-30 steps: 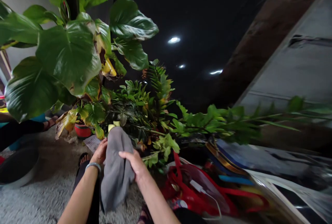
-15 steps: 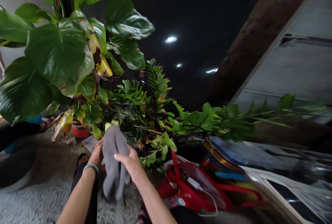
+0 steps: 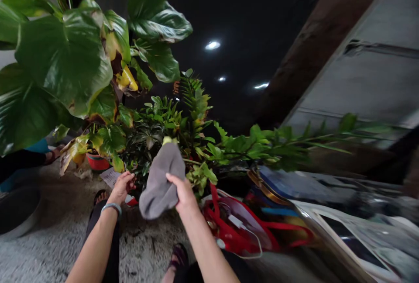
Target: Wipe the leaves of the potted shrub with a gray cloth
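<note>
A grey cloth item with a yellow-green tip (image 3: pixel 162 180), sock-like in shape, hangs in front of the plants. My right hand (image 3: pixel 183 193) grips its right side, thumb on top, the other fingers behind it. To the left of the cloth, apart from it, my left hand (image 3: pixel 122 187) has its fingers curled together near the fingertips; whether anything small is between them I cannot make out. A bracelet circles my left wrist. Behind the left hand lies a white paper with writing (image 3: pixel 110 177).
Large-leaved potted plant (image 3: pixel 63 51) at left, lower green plants (image 3: pixel 193 112) at centre. A red bag (image 3: pixel 229 230) with a white cable stands at lower right beside stacked items (image 3: pixel 353 239). A dark basin (image 3: pixel 19 213) and another person's leg (image 3: pixel 24 165) are at far left.
The grey cloth has moved right and up with my right hand and tilted. My left hand has let go of it and is now apart. The view has shifted slightly.
</note>
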`<state>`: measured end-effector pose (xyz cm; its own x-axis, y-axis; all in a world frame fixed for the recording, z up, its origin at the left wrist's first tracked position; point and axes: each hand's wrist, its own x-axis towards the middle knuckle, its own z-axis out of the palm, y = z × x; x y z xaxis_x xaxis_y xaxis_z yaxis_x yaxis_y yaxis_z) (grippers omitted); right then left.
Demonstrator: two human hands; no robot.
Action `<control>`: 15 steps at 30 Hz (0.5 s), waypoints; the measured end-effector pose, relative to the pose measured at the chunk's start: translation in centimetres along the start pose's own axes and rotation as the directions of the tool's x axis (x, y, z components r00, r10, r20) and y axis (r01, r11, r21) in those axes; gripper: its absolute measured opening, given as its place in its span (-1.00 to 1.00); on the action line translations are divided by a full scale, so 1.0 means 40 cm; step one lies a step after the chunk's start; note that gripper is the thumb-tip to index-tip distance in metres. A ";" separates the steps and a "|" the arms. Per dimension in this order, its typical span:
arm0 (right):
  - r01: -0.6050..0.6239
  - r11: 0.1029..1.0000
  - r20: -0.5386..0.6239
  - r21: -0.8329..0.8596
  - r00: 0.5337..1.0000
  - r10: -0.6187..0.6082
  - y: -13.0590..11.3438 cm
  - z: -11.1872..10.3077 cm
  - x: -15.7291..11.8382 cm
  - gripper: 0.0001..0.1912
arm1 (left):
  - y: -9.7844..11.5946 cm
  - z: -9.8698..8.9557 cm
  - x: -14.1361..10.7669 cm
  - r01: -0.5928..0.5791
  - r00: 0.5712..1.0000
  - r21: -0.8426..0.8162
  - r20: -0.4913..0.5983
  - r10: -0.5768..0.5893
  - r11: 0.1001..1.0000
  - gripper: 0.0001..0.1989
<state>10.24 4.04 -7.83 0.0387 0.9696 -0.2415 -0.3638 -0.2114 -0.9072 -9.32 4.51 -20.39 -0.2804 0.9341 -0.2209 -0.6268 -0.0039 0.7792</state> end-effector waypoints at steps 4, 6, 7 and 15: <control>-0.229 0.973 0.100 0.007 0.969 0.227 0.136 -0.048 -0.097 -0.73 | 0.001 0.003 -0.004 0.011 1.000 0.058 -0.002 -0.011 0.998 -0.59; -0.170 0.985 0.103 0.001 0.980 0.169 0.128 -0.053 -0.128 -0.70 | -0.001 0.004 -0.003 0.027 1.000 0.061 0.002 -0.028 0.998 -0.62; -0.091 0.996 0.089 -0.002 0.992 0.091 0.104 -0.049 -0.130 -0.66 | -0.003 0.004 -0.001 0.031 0.999 0.050 -0.007 -0.031 0.998 -0.63; -0.030 0.998 0.242 -0.048 0.969 0.041 0.012 0.031 -0.041 -0.62 | -0.007 -0.020 0.038 -0.175 0.962 -0.147 -0.238 0.137 0.974 -0.57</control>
<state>8.83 2.51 -7.45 -0.2029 0.9611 -0.1875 -0.3200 -0.2461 -0.9149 -10.16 5.65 -21.40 -0.5283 0.8128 -0.2455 -0.6678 -0.2192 0.7113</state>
